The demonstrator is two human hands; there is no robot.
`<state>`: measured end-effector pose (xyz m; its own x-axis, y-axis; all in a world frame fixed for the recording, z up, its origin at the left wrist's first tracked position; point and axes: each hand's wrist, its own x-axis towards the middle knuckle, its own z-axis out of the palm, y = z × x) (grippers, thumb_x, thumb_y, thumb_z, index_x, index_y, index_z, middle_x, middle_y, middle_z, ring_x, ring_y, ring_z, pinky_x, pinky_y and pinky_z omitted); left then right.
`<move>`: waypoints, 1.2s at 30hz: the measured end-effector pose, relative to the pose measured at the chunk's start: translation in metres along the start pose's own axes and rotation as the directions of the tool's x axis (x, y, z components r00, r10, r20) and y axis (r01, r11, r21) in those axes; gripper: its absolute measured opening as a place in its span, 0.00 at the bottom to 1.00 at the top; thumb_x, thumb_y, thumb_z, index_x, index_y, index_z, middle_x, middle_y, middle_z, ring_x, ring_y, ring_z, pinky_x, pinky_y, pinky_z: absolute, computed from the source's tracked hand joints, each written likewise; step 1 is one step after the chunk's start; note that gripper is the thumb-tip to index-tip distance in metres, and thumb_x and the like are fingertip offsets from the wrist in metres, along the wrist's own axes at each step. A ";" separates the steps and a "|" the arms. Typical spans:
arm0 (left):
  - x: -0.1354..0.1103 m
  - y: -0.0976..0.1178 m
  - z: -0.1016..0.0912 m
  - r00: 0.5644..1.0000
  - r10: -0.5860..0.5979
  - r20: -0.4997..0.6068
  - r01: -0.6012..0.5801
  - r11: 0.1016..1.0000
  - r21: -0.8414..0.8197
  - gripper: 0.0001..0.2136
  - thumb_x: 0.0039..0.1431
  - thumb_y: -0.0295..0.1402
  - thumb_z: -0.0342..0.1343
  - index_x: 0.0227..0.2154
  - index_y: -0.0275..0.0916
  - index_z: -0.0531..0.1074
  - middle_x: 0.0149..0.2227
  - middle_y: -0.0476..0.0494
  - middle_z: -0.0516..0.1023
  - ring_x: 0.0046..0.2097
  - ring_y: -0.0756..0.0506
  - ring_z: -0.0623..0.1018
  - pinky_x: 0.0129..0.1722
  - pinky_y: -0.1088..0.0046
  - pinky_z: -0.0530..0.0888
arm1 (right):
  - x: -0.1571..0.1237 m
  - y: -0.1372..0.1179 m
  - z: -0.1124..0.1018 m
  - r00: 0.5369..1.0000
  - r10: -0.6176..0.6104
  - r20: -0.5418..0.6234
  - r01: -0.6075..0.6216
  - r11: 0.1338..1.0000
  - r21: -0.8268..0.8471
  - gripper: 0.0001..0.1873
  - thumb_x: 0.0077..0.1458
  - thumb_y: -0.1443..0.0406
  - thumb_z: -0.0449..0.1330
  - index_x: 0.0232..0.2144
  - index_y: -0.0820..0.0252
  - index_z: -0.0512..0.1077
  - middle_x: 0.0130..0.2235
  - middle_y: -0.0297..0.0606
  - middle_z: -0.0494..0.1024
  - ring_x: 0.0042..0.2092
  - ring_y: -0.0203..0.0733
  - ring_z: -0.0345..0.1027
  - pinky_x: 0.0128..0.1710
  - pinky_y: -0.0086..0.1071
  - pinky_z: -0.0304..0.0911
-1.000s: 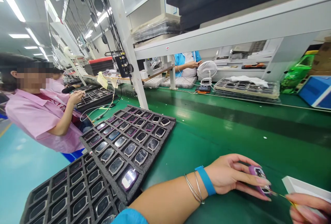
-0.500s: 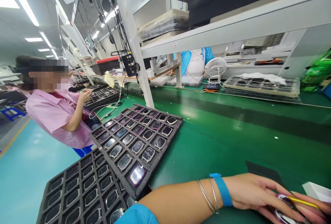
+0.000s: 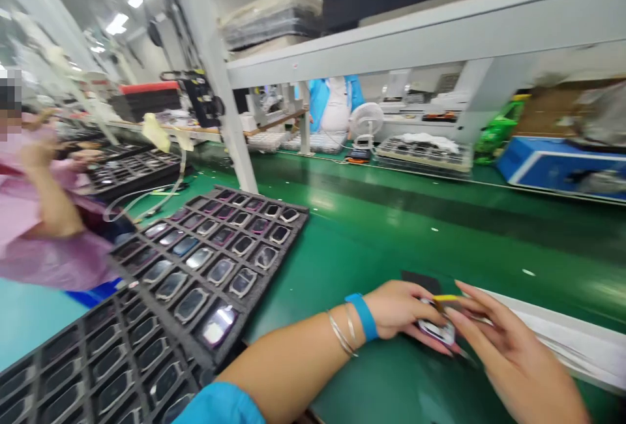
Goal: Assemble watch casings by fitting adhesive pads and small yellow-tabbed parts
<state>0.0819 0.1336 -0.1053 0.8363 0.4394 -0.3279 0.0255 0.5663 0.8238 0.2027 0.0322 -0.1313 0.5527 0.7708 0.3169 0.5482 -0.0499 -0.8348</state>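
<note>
Green bench (image 3: 391, 235), left hand (image 3: 398, 310) gripping watch unit (image 3: 435, 331), right hand (image 3: 511, 359) touching it, its grip indeterminate, foam tray (image 3: 288, 241) left.

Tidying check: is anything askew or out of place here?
Only the upper foam tray, which overlaps a corner of the lower tray at an angle. The watch in the left hand looks ordinary.

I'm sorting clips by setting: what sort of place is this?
Probably an electronics assembly line: black foam trays of small screened devices, a long green work surface, and the left hand holding one small glossy device.
</note>
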 end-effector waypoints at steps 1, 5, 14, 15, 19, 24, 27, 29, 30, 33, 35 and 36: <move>-0.004 0.003 0.000 0.998 0.037 -0.052 -0.038 0.999 -0.019 0.07 0.34 0.20 0.58 0.21 0.30 0.70 0.20 0.41 0.74 0.22 0.44 0.76 0.23 0.66 0.74 | -0.001 -0.007 0.001 1.000 0.013 0.028 -0.014 0.999 0.035 0.26 0.47 0.49 0.57 0.47 0.53 0.68 0.40 0.43 0.77 0.36 0.48 0.75 0.30 0.36 0.72; -0.009 0.012 -0.007 0.964 0.161 -0.211 -0.182 0.980 -0.080 0.06 0.45 0.23 0.57 0.29 0.35 0.67 0.31 0.42 0.78 0.29 0.48 0.78 0.30 0.72 0.75 | 0.000 -0.019 0.004 0.997 -0.014 0.082 0.011 0.999 0.035 0.13 0.54 0.57 0.53 0.39 0.56 0.69 0.42 0.42 0.75 0.41 0.43 0.72 0.42 0.36 0.69; 0.011 0.008 -0.023 0.921 0.195 -0.338 -0.252 0.958 -0.134 0.07 0.49 0.21 0.56 0.31 0.35 0.67 0.36 0.37 0.79 0.37 0.45 0.79 0.36 0.66 0.76 | 0.003 -0.005 0.021 0.957 -0.157 0.244 0.232 0.920 -0.317 0.07 0.52 0.73 0.57 0.32 0.59 0.73 0.40 0.40 0.72 0.45 0.44 0.64 0.49 0.42 0.61; 0.013 0.007 -0.024 0.921 0.194 -0.339 -0.250 0.959 -0.130 0.06 0.49 0.21 0.56 0.31 0.35 0.68 0.36 0.37 0.79 0.38 0.44 0.79 0.36 0.66 0.76 | 0.003 -0.005 0.023 0.956 -0.161 0.243 0.238 0.914 -0.329 0.08 0.52 0.73 0.57 0.33 0.59 0.73 0.40 0.40 0.72 0.45 0.44 0.64 0.49 0.42 0.61; 0.014 0.006 -0.026 0.929 0.184 -0.320 -0.229 0.967 -0.108 0.06 0.49 0.21 0.56 0.31 0.35 0.68 0.37 0.37 0.79 0.40 0.44 0.78 0.38 0.66 0.76 | 0.007 -0.006 0.024 0.950 -0.136 0.280 0.237 0.898 -0.370 0.08 0.52 0.74 0.58 0.34 0.61 0.72 0.40 0.41 0.71 0.44 0.44 0.62 0.48 0.41 0.61; 0.013 0.010 -0.028 0.944 0.164 -0.287 -0.197 0.976 -0.093 0.06 0.51 0.20 0.55 0.31 0.36 0.68 0.37 0.38 0.79 0.39 0.45 0.79 0.37 0.67 0.76 | 0.015 -0.012 0.018 0.924 -0.085 0.373 0.236 0.894 -0.380 0.07 0.51 0.73 0.59 0.35 0.61 0.73 0.41 0.41 0.71 0.45 0.43 0.63 0.49 0.39 0.60; 0.015 0.010 -0.030 0.948 0.158 -0.275 -0.189 0.978 -0.090 0.08 0.50 0.19 0.55 0.32 0.36 0.68 0.35 0.39 0.79 0.38 0.46 0.79 0.36 0.68 0.76 | 0.019 -0.016 0.017 0.922 -0.046 0.385 0.200 0.906 -0.373 0.06 0.50 0.73 0.60 0.33 0.62 0.74 0.40 0.40 0.72 0.44 0.42 0.64 0.49 0.38 0.60; 0.015 0.010 -0.030 0.950 0.154 -0.273 -0.184 0.979 -0.089 0.08 0.50 0.19 0.55 0.33 0.36 0.69 0.35 0.39 0.79 0.38 0.46 0.79 0.36 0.69 0.76 | 0.021 -0.018 0.018 0.929 -0.016 0.369 0.158 0.920 -0.358 0.05 0.49 0.73 0.61 0.30 0.62 0.74 0.38 0.39 0.72 0.42 0.40 0.65 0.48 0.36 0.61; 0.015 0.010 -0.030 0.950 0.152 -0.273 -0.182 0.979 -0.089 0.09 0.50 0.19 0.55 0.34 0.36 0.69 0.35 0.39 0.79 0.38 0.46 0.79 0.36 0.69 0.76 | 0.023 -0.018 0.020 0.935 -0.001 0.356 0.136 0.924 -0.357 0.04 0.49 0.73 0.62 0.29 0.62 0.74 0.37 0.38 0.71 0.41 0.40 0.66 0.47 0.36 0.61; 0.015 0.010 -0.030 0.950 0.148 -0.274 -0.179 0.980 -0.090 0.10 0.49 0.18 0.55 0.35 0.35 0.70 0.36 0.38 0.79 0.38 0.46 0.79 0.36 0.69 0.76 | 0.026 -0.017 0.026 0.947 0.023 0.321 0.107 0.918 -0.382 0.05 0.49 0.73 0.61 0.25 0.62 0.73 0.35 0.37 0.70 0.39 0.39 0.66 0.44 0.34 0.61; 0.015 0.010 -0.029 0.950 0.146 -0.276 -0.177 0.980 -0.092 0.10 0.48 0.18 0.55 0.34 0.35 0.70 0.36 0.38 0.79 0.37 0.46 0.79 0.36 0.69 0.76 | 0.027 -0.015 0.030 0.949 0.016 0.316 0.118 0.908 -0.401 0.07 0.51 0.75 0.58 0.24 0.62 0.71 0.34 0.38 0.68 0.39 0.39 0.65 0.44 0.35 0.61; 0.015 0.010 -0.029 0.950 0.146 -0.276 -0.177 0.980 -0.094 0.10 0.48 0.18 0.55 0.34 0.35 0.70 0.36 0.38 0.79 0.37 0.46 0.79 0.36 0.69 0.76 | 0.027 -0.013 0.031 0.947 0.006 0.322 0.132 0.905 -0.404 0.08 0.52 0.75 0.56 0.24 0.62 0.70 0.34 0.39 0.68 0.40 0.40 0.64 0.44 0.36 0.61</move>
<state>0.0784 0.1661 -0.1151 0.6471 0.6924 -0.3191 -0.1746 0.5421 0.8220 0.1909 0.0737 -0.1257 0.3246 0.9338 0.1502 0.8229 -0.2005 -0.5317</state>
